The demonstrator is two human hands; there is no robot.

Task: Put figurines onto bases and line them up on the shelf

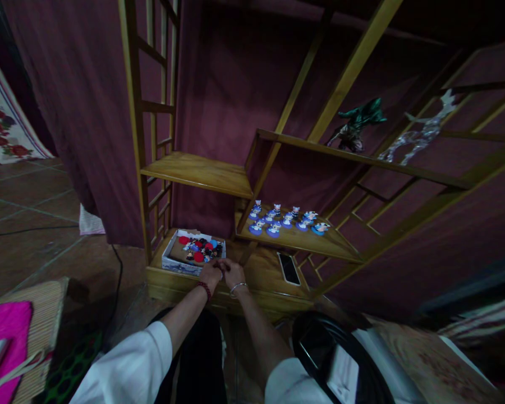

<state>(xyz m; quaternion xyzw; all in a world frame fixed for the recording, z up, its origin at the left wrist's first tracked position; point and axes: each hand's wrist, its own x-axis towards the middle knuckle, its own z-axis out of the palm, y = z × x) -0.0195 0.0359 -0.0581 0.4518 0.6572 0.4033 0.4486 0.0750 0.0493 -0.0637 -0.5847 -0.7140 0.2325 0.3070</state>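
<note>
Close together over the bottom shelf, my left hand point(211, 274) and my right hand point(234, 273) meet at the fingertips, beside the right end of a shallow cardboard box point(179, 266). The fingers of both are curled closed, and whatever they may hold is hidden. Inside the box lie several small figurines with red and blue round bases, jumbled together. To the right, on a raised shelf, several small white-and-blue figurines point(273, 229) stand upright on mostly purple round bases.
A phone point(289, 269) lies on the bottom shelf point(261, 275). Higher up stand a dark green statuette point(357, 124) and a clear deer figure point(423, 134). A black round stool point(307, 331) with objects on it is at lower right. A woven seat point(46, 314) bears a pink cloth at left.
</note>
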